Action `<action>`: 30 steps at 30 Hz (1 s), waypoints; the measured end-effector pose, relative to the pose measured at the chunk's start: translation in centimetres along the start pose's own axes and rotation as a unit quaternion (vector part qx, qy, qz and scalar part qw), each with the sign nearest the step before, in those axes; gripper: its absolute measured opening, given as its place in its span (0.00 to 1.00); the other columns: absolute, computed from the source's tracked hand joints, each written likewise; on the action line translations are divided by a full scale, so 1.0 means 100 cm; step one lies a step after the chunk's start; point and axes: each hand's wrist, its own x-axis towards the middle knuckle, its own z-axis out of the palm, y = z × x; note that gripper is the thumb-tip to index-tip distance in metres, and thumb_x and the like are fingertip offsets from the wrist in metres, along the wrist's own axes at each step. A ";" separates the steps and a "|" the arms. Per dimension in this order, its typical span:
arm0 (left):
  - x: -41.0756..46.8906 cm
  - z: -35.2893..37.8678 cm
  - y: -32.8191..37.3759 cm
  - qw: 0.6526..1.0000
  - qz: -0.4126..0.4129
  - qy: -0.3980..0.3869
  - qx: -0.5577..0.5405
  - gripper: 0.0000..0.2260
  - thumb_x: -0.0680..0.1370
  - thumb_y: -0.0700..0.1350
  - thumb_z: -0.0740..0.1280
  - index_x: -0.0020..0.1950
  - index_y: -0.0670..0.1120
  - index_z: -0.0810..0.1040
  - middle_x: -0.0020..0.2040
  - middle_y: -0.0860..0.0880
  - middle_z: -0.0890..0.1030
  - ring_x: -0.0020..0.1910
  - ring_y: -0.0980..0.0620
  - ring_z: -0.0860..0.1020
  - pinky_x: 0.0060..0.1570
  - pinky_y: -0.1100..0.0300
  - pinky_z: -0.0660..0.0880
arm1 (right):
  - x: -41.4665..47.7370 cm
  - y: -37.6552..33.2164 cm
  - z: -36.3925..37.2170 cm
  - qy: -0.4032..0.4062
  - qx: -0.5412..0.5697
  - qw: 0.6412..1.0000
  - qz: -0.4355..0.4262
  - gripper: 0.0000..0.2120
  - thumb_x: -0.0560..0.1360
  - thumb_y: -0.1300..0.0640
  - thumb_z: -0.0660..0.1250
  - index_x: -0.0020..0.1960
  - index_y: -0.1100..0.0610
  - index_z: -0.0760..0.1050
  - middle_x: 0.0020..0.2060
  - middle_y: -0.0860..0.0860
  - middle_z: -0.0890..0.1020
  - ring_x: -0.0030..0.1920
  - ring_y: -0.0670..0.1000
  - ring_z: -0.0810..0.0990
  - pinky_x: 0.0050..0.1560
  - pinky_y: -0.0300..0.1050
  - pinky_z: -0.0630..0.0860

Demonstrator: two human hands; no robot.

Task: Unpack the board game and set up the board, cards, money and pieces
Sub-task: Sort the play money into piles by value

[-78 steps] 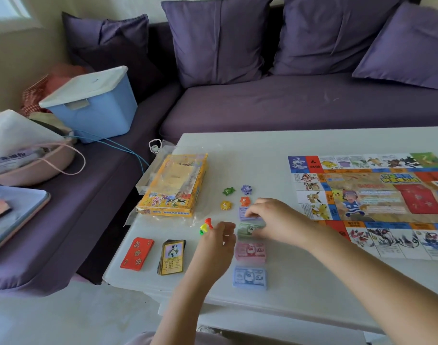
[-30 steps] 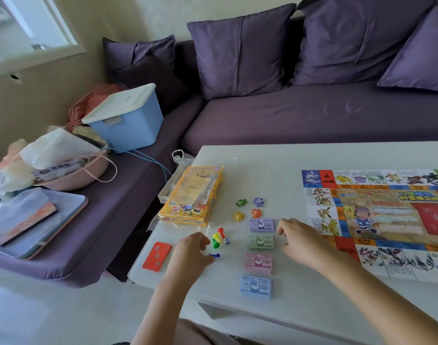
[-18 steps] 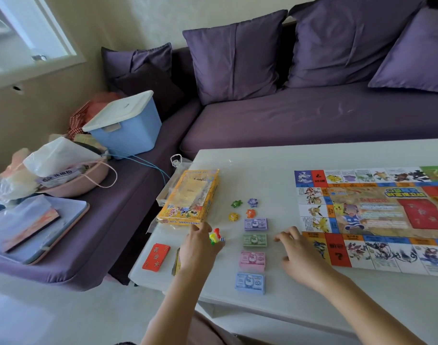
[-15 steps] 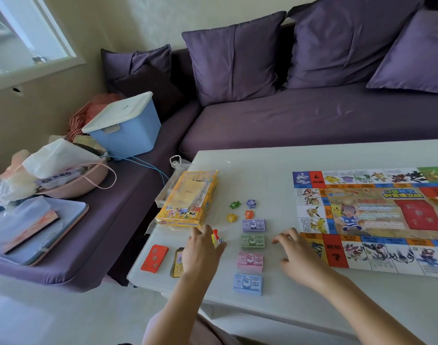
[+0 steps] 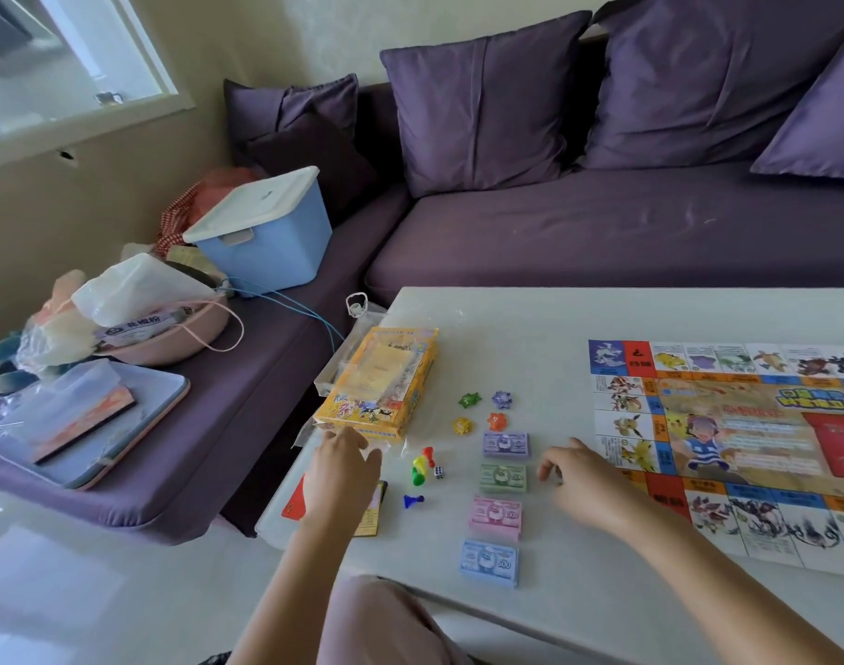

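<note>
The purple fabric sofa (image 5: 602, 232) wraps the far and left sides of my white rectangular table (image 5: 530, 319). On its left seat stands a pale blue plastic storage box (image 5: 271, 242), white lid shut, contents hidden. The colourful printed game board (image 5: 746, 439) lies unfolded on the table's right, running out of view.

The yellow cardboard game box (image 5: 379, 381) sits at the table's left edge in loose clear wrap; I cannot tell what it holds.

Paper money runs toward me in a column: purple stack (image 5: 505, 444), green stack (image 5: 503, 478), pink stack (image 5: 495, 512) marked 100, blue stack (image 5: 488, 561) marked 500, near the front edge. Bare tabletop separates them from the board.

My left hand (image 5: 343, 467), fingers released, reaches to the game box's near edge, covering part of the red card deck (image 5: 292, 503) and yellow-and-black card deck (image 5: 374, 511). My right hand (image 5: 588, 487) rests loosely curled, grasping nothing, beside the green stack.

Between them lie the bunched plastic pawns (image 5: 422, 465), a blue pawn (image 5: 412, 501) and a white die (image 5: 438, 471). Four star tokens (image 5: 469, 400) sit beyond.
</note>
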 end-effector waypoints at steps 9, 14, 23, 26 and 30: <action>-0.008 0.008 -0.016 0.976 -0.078 -0.165 0.117 0.20 0.73 0.60 0.69 0.41 0.43 0.72 0.39 0.50 0.74 0.37 0.54 0.73 0.31 0.63 0.68 | 0.007 -0.009 0.001 -0.015 -0.037 0.999 0.015 0.07 0.76 0.62 0.58 0.51 0.52 0.68 0.51 0.50 0.70 0.46 0.50 0.75 0.44 0.43 0.70; -0.005 0.019 -0.016 0.971 -0.103 -0.181 0.122 0.25 0.74 0.59 0.69 0.59 0.41 0.74 0.56 0.45 0.78 0.55 0.47 0.77 0.47 0.59 0.74 | 0.006 -0.008 0.002 -0.004 -0.031 0.999 0.011 0.07 0.76 0.62 0.58 0.49 0.51 0.66 0.51 0.51 0.71 0.46 0.51 0.75 0.42 0.42 0.68; -0.007 0.015 -0.010 0.964 -0.171 -0.194 0.064 0.26 0.72 0.56 0.72 0.61 0.40 0.71 0.54 0.45 0.79 0.50 0.49 0.78 0.44 0.61 0.75 | -0.002 -0.008 0.004 0.019 -0.031 0.999 -0.005 0.07 0.77 0.63 0.58 0.50 0.52 0.64 0.52 0.52 0.70 0.44 0.52 0.76 0.40 0.42 0.69; -0.012 0.012 -0.009 0.967 -0.190 -0.169 0.011 0.19 0.71 0.53 0.74 0.46 0.42 0.69 0.37 0.48 0.73 0.34 0.53 0.73 0.26 0.65 0.66 | -0.005 -0.006 0.003 0.008 -0.016 1.000 -0.009 0.08 0.76 0.63 0.59 0.52 0.52 0.66 0.52 0.51 0.69 0.44 0.50 0.75 0.39 0.40 0.67; -0.029 0.000 0.007 0.969 -0.181 -0.105 -0.133 0.12 0.76 0.47 0.69 0.39 0.42 0.70 0.33 0.47 0.71 0.34 0.50 0.72 0.31 0.61 0.70 | -0.012 -0.004 -0.004 -0.011 0.029 0.999 -0.012 0.09 0.77 0.62 0.60 0.55 0.53 0.70 0.54 0.51 0.70 0.49 0.49 0.74 0.45 0.39 0.69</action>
